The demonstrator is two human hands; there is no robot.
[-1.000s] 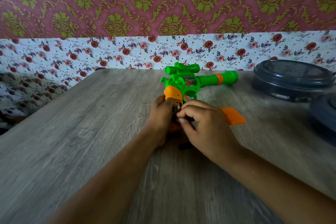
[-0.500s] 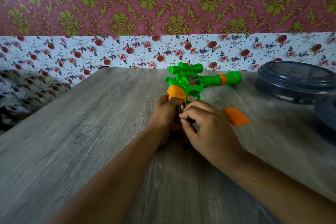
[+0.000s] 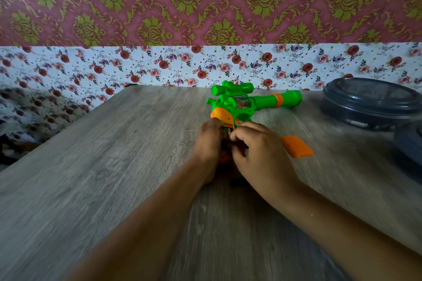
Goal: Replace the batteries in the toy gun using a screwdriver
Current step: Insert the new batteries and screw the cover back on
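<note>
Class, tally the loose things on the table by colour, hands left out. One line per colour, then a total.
Green and orange: 1, the toy gun
Orange: 1, the cover
Dark grey: 2, the round tub and another container cut off at the right edge
Total: 4

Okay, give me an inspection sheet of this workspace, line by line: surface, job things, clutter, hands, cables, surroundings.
Surface: grey wood-grain table.
Job's things: green and orange toy gun lies on the table, barrel to the right; loose orange cover lies right of the hands; screwdriver not identifiable.
Clutter: dark round lidded container at far right.
Hands: left hand holds the gun's grip; right hand has curled fingers at the grip, what it pinches is hidden.
Cables: nothing seen.
Surroundings: floral and damask wallpaper.
</note>
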